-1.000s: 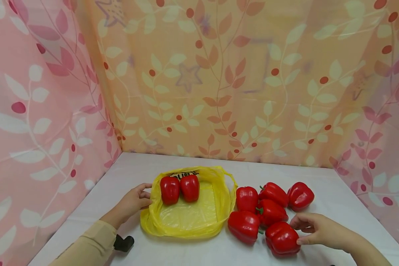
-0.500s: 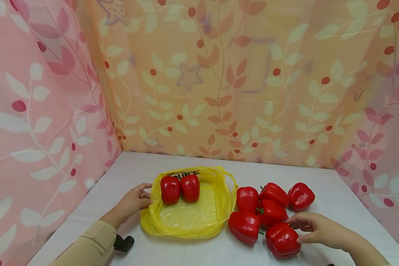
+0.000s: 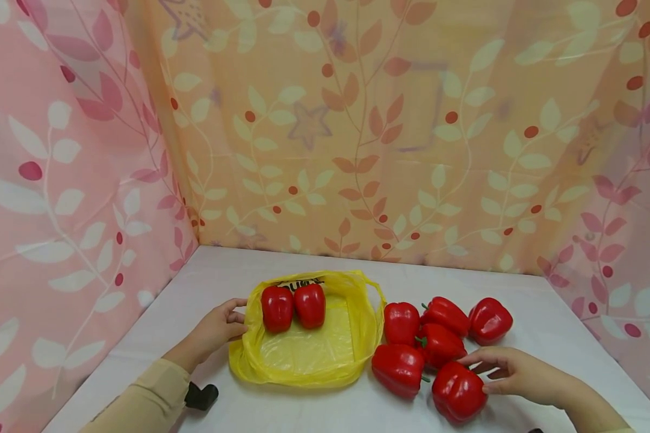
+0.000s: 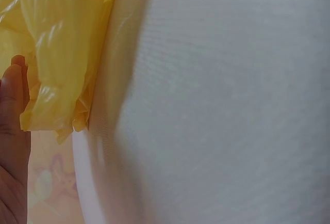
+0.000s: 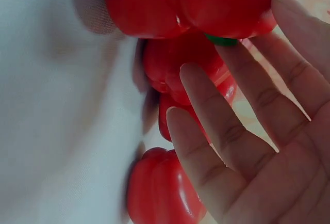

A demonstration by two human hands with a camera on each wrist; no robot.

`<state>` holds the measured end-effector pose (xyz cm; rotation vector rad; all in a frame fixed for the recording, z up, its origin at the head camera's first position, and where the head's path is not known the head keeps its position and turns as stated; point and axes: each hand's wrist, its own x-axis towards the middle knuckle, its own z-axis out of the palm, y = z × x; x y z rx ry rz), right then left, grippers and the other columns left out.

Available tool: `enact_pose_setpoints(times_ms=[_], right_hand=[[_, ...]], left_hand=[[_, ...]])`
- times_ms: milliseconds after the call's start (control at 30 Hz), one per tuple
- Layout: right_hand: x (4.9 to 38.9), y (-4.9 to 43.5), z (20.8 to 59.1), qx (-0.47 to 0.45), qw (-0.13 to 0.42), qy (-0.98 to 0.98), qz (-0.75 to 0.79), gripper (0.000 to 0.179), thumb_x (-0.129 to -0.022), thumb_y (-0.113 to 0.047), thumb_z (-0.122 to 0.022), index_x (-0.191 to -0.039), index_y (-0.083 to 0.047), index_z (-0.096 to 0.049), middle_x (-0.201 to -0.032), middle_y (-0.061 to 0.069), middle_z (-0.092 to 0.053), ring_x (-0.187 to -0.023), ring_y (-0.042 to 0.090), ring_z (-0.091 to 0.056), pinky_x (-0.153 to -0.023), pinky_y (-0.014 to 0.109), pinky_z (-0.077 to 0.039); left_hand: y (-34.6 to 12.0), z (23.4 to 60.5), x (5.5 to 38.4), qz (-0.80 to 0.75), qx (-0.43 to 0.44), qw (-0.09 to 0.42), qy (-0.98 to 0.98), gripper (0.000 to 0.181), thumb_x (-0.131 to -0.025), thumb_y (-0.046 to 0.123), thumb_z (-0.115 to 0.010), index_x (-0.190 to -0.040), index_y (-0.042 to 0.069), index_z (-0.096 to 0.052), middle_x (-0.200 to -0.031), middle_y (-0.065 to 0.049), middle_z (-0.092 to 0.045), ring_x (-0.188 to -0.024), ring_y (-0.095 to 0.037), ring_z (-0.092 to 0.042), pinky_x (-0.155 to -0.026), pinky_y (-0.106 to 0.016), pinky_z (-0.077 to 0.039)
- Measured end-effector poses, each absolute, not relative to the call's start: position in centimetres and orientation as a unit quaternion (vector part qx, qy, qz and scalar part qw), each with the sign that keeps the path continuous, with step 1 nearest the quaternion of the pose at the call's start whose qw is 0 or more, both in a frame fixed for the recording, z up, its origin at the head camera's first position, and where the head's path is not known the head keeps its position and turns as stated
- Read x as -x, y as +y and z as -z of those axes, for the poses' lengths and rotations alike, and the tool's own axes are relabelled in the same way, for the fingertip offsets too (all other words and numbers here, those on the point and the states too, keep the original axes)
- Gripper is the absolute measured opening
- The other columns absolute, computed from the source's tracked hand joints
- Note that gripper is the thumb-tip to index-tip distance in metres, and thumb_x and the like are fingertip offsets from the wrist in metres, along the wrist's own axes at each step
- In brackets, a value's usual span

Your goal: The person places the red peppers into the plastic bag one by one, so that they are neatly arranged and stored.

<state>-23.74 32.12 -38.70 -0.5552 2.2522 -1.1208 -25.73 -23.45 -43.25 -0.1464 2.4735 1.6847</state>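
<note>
In the head view a yellow plastic bag point(image 3: 298, 367) lies with its mouth open, two red bell peppers point(image 3: 277, 310) inside. At the bag's left rim rests my left hand point(image 3: 216, 331); in the left wrist view its straight finger point(image 4: 13, 110) is partly behind the yellow film. To the right of the bag sits a cluster of several red bell peppers point(image 3: 398, 370). My right hand point(image 3: 520, 376) is at the nearest pepper point(image 3: 459, 394), thumb at its right side and fingers extended over its far side. The right wrist view shows those fingers spread, without a curl.
A white-covered table point(image 3: 195, 273) bears everything, with patterned curtains point(image 3: 357, 150) at the back and sides. A small black object point(image 3: 201, 397) shows beside the left sleeve point(image 3: 146, 397). The farthest right pepper point(image 3: 490, 320) stands close to the others.
My right fingers have reached farther left over the nearest pepper, which has turned slightly and shifted a little left. Adjacent peppers have moved slightly left. My left hand stays at the bag.
</note>
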Motion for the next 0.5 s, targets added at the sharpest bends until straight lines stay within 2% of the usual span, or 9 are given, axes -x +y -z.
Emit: enact_pose_setpoints(times_ms=[167,367,500], right_hand=[[23.71,31.9,38.6,0.226,0.28,0.836,0.414,0.046,-0.083,-0.017,-0.064,-0.127,-0.007,-0.052,-0.122,0.019,-0.054,-0.103,0.029,-0.056,-0.08,0.049,-0.051],[23.72,31.74,38.8,0.247,0.269,0.834,0.412,0.044,-0.084,-0.019,-0.063,-0.126,-0.01,-0.054,-0.124,0.018,-0.053,-0.101,0.003,-0.055,-0.079,0.039,-0.053],[23.82,31.6,38.96,0.247,0.246,0.849,0.398,0.042,-0.083,-0.022,-0.065,-0.122,-0.012,-0.057,-0.12,0.015,-0.055,-0.099,0.005,-0.056,-0.076,0.037,-0.054]], left_hand=[[-23.42,43.21,25.73,-0.562,0.048,0.072,0.823,0.052,-0.084,0.002,-0.061,-0.131,0.011,-0.043,-0.092,-0.008,-0.063,-0.082,-0.019,-0.06,-0.08,-0.035,-0.053],[-23.42,43.22,25.73,-0.558,0.05,0.076,0.825,0.052,-0.084,0.003,-0.061,-0.132,0.011,-0.042,-0.094,-0.008,-0.063,-0.083,-0.019,-0.06,-0.079,-0.035,-0.053],[-23.34,43.16,25.73,-0.557,0.054,0.075,0.825,0.052,-0.084,0.002,-0.061,-0.132,0.011,-0.043,-0.093,-0.008,-0.062,-0.082,-0.019,-0.06,-0.079,-0.034,-0.053]])
